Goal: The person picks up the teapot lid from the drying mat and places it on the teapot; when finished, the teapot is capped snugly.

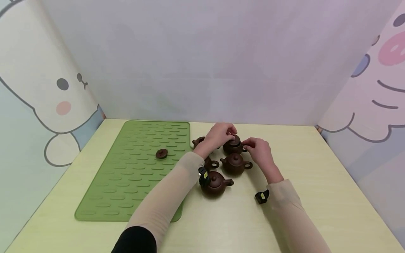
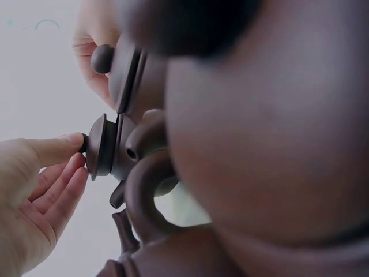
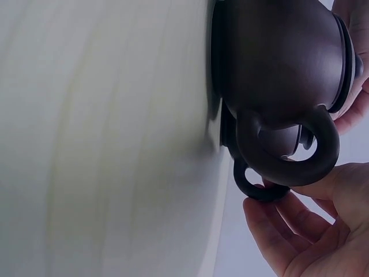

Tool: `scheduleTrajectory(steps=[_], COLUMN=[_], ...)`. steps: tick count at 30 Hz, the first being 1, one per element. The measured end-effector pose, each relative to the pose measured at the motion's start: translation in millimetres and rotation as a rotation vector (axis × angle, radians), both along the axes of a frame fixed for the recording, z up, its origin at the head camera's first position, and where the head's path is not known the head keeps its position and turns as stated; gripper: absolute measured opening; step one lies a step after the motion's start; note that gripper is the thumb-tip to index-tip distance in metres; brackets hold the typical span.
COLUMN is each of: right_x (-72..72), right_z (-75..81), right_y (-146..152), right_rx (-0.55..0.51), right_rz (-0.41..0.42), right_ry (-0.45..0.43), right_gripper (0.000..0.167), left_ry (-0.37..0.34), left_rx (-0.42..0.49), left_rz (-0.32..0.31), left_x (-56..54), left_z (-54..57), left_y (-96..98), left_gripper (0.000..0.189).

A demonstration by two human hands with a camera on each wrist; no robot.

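Observation:
Over the far teapot [image 1: 232, 147], my left hand [image 1: 219, 136] pinches the knob of a small brown lid [image 2: 102, 147] between thumb and fingers. In the left wrist view the lid sits right at the pot's mouth, slightly raised from its rim. My right hand [image 1: 261, 151] grips the same pot's ring handle [image 3: 259, 190] with thumb and fingertips. Just nearer stands a lidded teapot [image 1: 235, 165], its handle towards the right. Another lidded teapot [image 1: 213, 185] is closest to me. My left wrist and forearm partly cover two more teapots on the left.
A green ridged mat [image 1: 126, 182] lies on the left of the pale wooden table [image 1: 316, 196]. On it rests a loose brown lid [image 1: 161, 153]. One partly hidden teapot [image 1: 197, 141] stands by the mat's right edge. A pale wall [image 1: 202, 70] rises behind the table.

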State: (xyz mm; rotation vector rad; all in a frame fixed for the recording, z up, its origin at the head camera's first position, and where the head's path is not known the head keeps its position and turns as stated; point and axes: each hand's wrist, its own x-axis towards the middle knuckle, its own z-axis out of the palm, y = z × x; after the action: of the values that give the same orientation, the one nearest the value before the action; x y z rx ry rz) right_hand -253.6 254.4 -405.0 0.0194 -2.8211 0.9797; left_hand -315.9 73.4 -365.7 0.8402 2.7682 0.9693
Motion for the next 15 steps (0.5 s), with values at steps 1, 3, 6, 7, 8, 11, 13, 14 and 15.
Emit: scheduleTrajectory(steps=[1,3,6,7,8,11,13,14,15], right_x=[0.1,0.3,0.2,0.2,0.1,-0.4,-0.4,-0.5,-0.4], right_z=[0.0,0.1,0.3,0.5,0.6,0.7,0.9,0.9,1.0], right_y=[0.1,0.2,0.4,0.3,0.2,0.1,0.1,0.2,0.3], right_rx=[0.001,0.000,0.001,0.000,0.000,0.000,0.002,0.004,0.004], right_rz=[0.000,-0.001,0.001,0.001,0.002,0.006,0.005,0.006,0.006], right_ry=[0.001,0.003,0.003,0.002,0.000,-0.005,-0.006,-0.007,-0.007], right_gripper=[0.017,0.017,0.017,0.017,0.017,0.017,0.017,0.017,0.017], left_ry=[0.000,0.003,0.008,0.009,0.006,-0.006,-0.022,-0.033,-0.039], left_rx=[0.000,-0.005,-0.026,-0.038,-0.046,-0.069,-0.075,-0.071,-0.072], left_rz=[-0.007,-0.022,-0.044,-0.050,-0.056,-0.068,-0.071,-0.075,-0.079], left_x=[0.1,-0.3,-1.3,-1.7,-2.0,-2.3,-2.2,-1.8,-1.6], left_z=[0.1,-0.1,-0.4,-0.9,-1.2,-2.2,-2.8,-2.8,-3.0], left_y=[0.1,0.6,1.8,2.4,3.0,4.2,4.2,3.7,3.2], left_gripper=[0.015,0.014,0.014,0.014,0.015,0.017,0.019,0.020,0.021])
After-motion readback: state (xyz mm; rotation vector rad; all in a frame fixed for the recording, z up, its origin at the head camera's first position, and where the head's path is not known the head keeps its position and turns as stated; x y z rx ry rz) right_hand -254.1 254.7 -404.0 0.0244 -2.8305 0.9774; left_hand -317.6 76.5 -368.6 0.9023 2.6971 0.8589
